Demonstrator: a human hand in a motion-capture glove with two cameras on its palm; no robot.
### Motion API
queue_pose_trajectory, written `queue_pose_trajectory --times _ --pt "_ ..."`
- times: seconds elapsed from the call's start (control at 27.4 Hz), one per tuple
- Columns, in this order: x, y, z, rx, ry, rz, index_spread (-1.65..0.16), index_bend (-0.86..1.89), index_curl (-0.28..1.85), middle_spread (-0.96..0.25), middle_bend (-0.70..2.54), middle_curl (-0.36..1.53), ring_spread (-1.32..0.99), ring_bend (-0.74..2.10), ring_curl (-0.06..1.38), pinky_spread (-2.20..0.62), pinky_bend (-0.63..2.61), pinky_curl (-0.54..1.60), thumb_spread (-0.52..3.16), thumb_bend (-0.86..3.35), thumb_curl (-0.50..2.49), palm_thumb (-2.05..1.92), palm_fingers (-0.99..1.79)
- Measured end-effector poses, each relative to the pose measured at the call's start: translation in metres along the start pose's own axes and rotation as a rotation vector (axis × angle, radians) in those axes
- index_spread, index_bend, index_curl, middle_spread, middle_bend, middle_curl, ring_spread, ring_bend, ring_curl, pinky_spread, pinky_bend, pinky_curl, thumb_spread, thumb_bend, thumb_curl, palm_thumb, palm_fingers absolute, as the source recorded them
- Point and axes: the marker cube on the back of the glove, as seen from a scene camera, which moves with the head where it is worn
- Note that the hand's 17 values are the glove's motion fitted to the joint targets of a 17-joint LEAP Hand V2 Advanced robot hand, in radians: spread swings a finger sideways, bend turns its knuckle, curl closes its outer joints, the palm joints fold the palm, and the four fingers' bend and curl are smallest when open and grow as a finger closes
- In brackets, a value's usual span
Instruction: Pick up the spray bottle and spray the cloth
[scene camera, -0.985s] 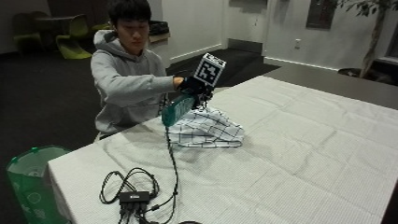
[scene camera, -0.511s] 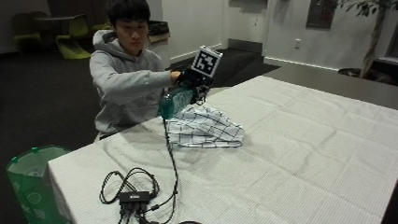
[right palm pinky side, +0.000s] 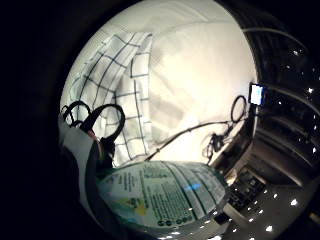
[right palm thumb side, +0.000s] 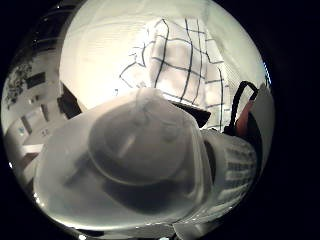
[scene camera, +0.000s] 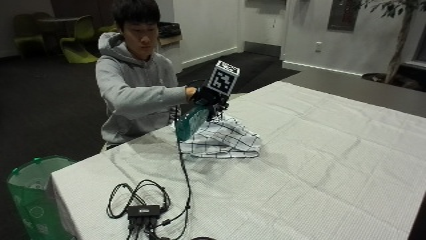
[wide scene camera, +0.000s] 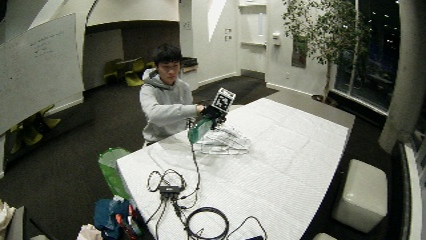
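One spray bottle (scene camera: 192, 122), label seemingly unreadable.

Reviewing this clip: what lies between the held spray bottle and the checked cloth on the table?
Nothing: the spray bottle, gripped by the gloved right hand, hangs above the checked cloth, with only air between. The outside view shows it.

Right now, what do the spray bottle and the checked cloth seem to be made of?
Spray bottle: probably plastic, green and slightly see-through, with a glossy printed label. Checked cloth: likely thin woven fabric, matte white with dark grid lines; it lies crumpled in soft folds on the table.
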Motion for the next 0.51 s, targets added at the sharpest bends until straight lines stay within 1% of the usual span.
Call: queue_pose_trajectory --times 0.11,0.22,0.36,0.51 --pt "-0.011 0.004 -0.018 0.082 -0.099 -0.081 -0.17 0.48 0.55 -0.11 0.69 0.53 -0.17 0.72 0.48 -0.28 0.41 0.41 0.18 -0.03 0.76 0.95 1.40" --pt "-0.029 0.009 -0.044 0.191 -0.255 -0.178 -0.17 0.48 0.55 -0.11 0.68 0.53 -0.17 0.72 0.48 -0.28 0.40 0.41 0.19 -0.03 0.76 0.96 1.40" --pt "-0.073 0.011 -0.082 0.386 -0.573 -0.306 -0.17 0.48 0.55 -0.11 0.68 0.53 -0.17 0.72 0.48 -0.27 0.40 0.41 0.19 -0.03 0.76 0.96 1.40" --pt "-0.111 0.000 -0.108 0.636 -0.972 -0.375 -0.17 0.47 0.55 -0.11 0.68 0.53 -0.17 0.72 0.48 -0.27 0.40 0.41 0.19 -0.03 0.77 0.96 1.40"
